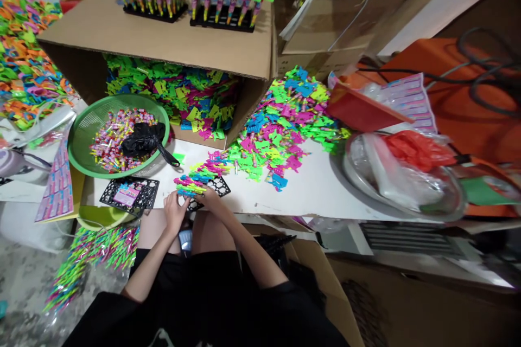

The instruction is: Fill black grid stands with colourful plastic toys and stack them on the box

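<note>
Close in front of my lap, a row of toy-topped sticks [190, 186] in pink, blue, yellow and green stands over a black honeycomb rack [220, 186] at the table edge. My left hand [176, 211] is closed, its fingers and thumb pinched at the near left end of the row. My right hand [209, 199] is curled against the right side of the same row, fingertips partly hidden by the bright tops. Left of my hands, another black honeycomb rack [148, 194] lies flat with a pink printed card [126, 194] on it.
A green basket [75, 143] holds small printed tubes and a black plastic bag [143, 141]. Behind, a cardboard box [163, 38] contains coloured toppers and carries filled racks on top. Loose toppers [280, 130] are heaped to the right, beside a metal basin [451, 200] of plastic bags.
</note>
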{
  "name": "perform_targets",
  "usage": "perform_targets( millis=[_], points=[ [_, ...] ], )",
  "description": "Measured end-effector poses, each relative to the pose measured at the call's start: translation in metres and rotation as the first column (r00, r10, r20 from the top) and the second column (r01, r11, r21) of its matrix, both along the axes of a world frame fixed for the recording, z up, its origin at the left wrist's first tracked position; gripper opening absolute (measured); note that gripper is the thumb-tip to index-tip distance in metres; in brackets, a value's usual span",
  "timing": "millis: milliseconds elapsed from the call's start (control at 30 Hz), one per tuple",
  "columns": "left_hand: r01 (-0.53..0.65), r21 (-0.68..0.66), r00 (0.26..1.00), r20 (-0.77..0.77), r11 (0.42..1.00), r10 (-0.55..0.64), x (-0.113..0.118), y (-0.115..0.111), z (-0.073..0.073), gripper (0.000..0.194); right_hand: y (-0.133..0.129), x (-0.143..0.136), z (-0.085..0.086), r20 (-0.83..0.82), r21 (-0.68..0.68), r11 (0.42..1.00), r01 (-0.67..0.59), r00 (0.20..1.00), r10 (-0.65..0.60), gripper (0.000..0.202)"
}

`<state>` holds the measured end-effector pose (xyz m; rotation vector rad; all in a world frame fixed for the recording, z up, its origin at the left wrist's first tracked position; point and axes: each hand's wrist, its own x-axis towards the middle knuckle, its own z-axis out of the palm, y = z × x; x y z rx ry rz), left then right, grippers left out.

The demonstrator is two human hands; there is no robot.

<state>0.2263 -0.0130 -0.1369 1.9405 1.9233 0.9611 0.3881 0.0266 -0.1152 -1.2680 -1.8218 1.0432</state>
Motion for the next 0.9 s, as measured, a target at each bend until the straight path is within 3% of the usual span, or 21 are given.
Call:
perform_targets(
  millis=[167,300,367,433,567,633,733,900],
  points=[
    [0.012,0.007,1.000,-0.003,1.000,-0.012,-0.001,0.003,0.000,0.019,-0.003,0.003,-0.008,0.028,-0.059,0.995,0.085,0.996,-0.083,0.019],
    [0.030,0.003,1.000,0.007,1.000,-0.030,-0.006,0.008,0.002,0.017,-0.012,0.038,-0.012,-0.047,-0.120,0.980,0.162,0.985,-0.168,0.030],
    [0.024,-0.003,1.000,0.007,1.000,-0.024,-0.010,0.012,0.004,0.016,-0.013,0.067,-0.008,-0.007,-0.048,0.961,0.271,0.962,-0.272,0.034],
    [0.015,-0.012,1.000,0.009,1.000,-0.014,-0.013,0.016,0.005,0.015,-0.011,0.098,-0.003,0.120,0.121,0.909,0.398,0.904,-0.411,0.036],
    [0.014,-0.025,0.999,0.035,1.000,-0.013,-0.016,0.022,0.006,0.014,-0.006,0.138,-0.001,0.442,0.380,0.792,0.479,0.658,-0.610,0.042],
    [0.009,-0.033,0.999,0.038,0.999,-0.008,-0.016,0.023,0.006,0.015,-0.007,0.140,-0.005,0.543,0.410,0.786,0.462,0.569,-0.618,0.045],
    [-0.003,-0.048,1.000,0.028,0.999,0.004,-0.015,0.023,0.008,0.016,-0.014,0.129,-0.009,0.620,0.412,0.793,0.448,0.501,-0.605,0.046],
    [-0.018,-0.054,1.000,-0.025,0.998,0.016,-0.012,0.024,0.008,0.023,-0.011,0.125,-0.003,0.627,0.422,0.823,0.379,0.534,-0.567,0.039]
  ],
)
